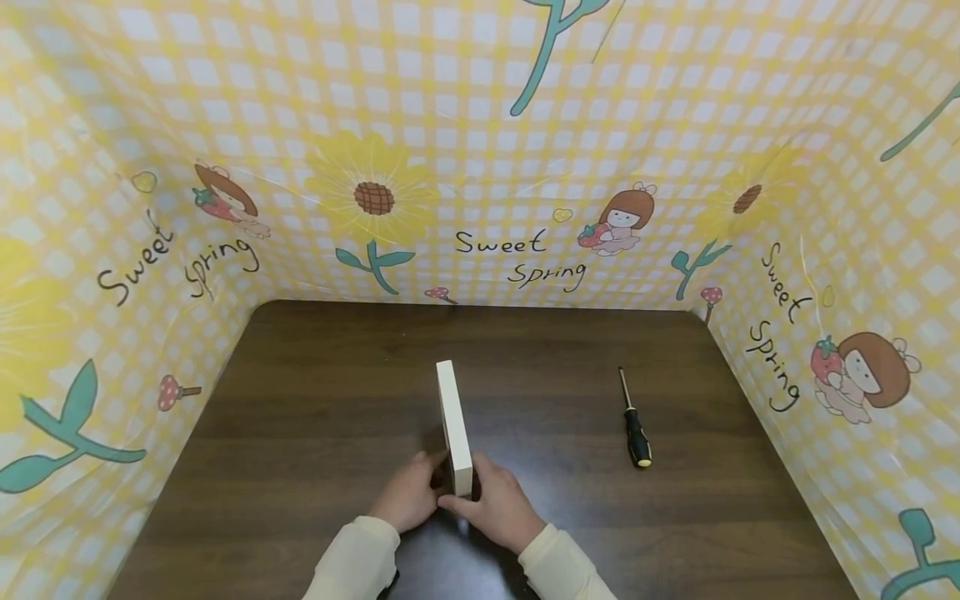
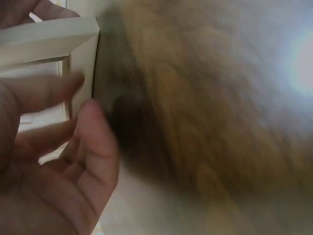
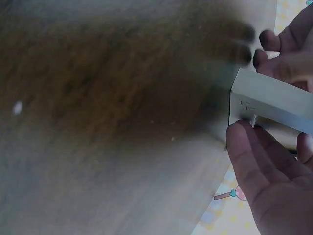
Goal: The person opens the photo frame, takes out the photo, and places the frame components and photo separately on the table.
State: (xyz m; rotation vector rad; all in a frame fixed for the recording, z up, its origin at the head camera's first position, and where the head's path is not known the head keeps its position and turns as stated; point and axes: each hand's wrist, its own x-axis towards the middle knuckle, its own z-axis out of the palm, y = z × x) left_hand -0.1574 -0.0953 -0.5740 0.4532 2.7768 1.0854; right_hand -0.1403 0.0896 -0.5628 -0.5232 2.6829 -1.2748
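A cream picture frame [image 1: 453, 425] stands on its edge, tilted a little, near the front middle of the dark table. My right hand [image 1: 498, 504] grips its near end, fingers on the back [image 3: 242, 115] and thumb by the near edge. Beside the front face is my left hand [image 1: 408, 492], its loosely bent fingers [image 2: 98, 129] close to the frame's inner border [image 2: 80, 73]. Those fingers are partly blurred and do not wrap round the frame; whether they touch it I cannot tell.
A screwdriver [image 1: 636, 429] with a black and yellow handle lies on the table [image 1: 315, 400] to the right. Yellow checked cloth [image 1: 480, 167] with printed flowers and figures rises behind the table and along both sides.
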